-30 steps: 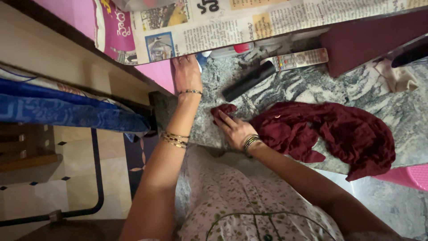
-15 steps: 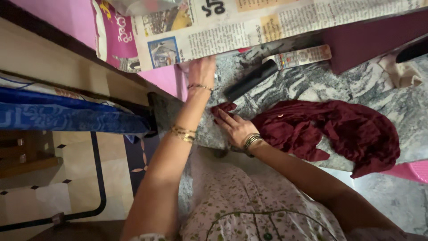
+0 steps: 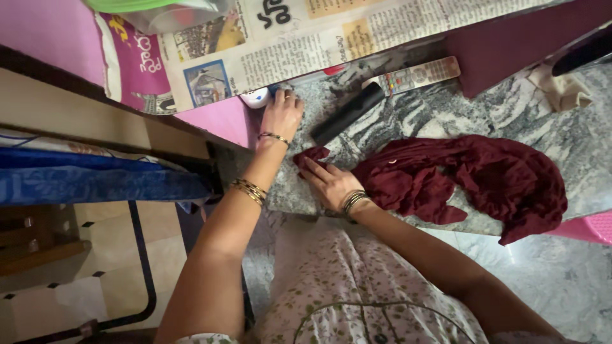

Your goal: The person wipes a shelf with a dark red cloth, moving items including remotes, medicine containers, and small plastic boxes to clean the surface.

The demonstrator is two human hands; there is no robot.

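Observation:
My right hand lies flat, fingers stretched out, on the near end of a crumpled maroon cloth spread over a grey granite slab. A corner of the cloth pokes out past the fingertips. My left hand reaches to the back of the slab, under a shelf lined with newspaper. Its fingers rest on the stone beside a small white object. Both wrists carry bangles.
A black bar-shaped remote and a light-coloured remote lie behind the cloth. A beige rag sits at the far right, a pink plastic item below the slab edge. Blue fabric hangs at the left.
My left hand has drawn slightly right and back from under the shelf, and the white object now shows beside it. My right hand stays pressed on the cloth end.

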